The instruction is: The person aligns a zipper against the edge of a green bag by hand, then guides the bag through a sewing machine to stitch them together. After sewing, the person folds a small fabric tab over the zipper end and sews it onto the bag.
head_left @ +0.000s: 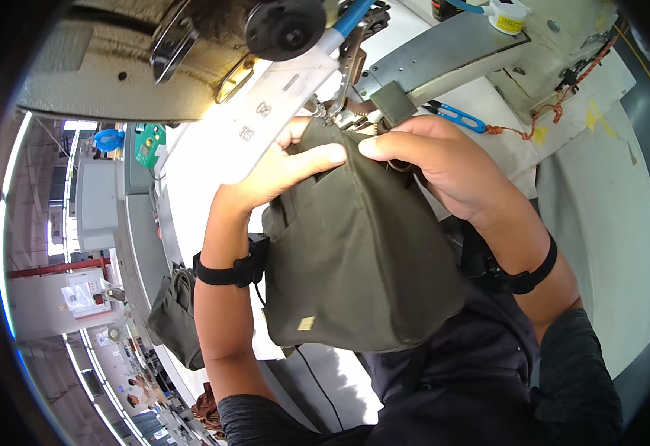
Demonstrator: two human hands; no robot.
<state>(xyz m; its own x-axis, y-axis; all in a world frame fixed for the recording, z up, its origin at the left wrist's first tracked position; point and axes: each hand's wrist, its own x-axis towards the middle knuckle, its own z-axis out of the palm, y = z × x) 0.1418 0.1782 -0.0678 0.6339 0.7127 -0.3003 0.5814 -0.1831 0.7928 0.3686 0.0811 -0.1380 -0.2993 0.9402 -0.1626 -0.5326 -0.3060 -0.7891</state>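
An olive-green fabric bag [362, 260] hangs between my forearms, its top edge up at the sewing machine's presser foot [323, 113]. My left hand [284, 167] pinches that edge, thumb on the near side and fingers mostly hidden behind the cloth. From the other side my right hand [433, 152] grips the same edge, its thumb close to the left thumb. A short green tab [393, 102] sticks up just beyond the right fingers. Part of a zipper seems to show beneath it. Low on the bag sits a small pale label [306, 323].
The sewing machine's head [117, 82] overhangs the upper left, with a bright lamp glow beneath. Blue-handled thread snips [459, 117] lie right of my right hand, tied to an orange cord [548, 115]. Another green bag [176, 320] rests left of my left forearm.
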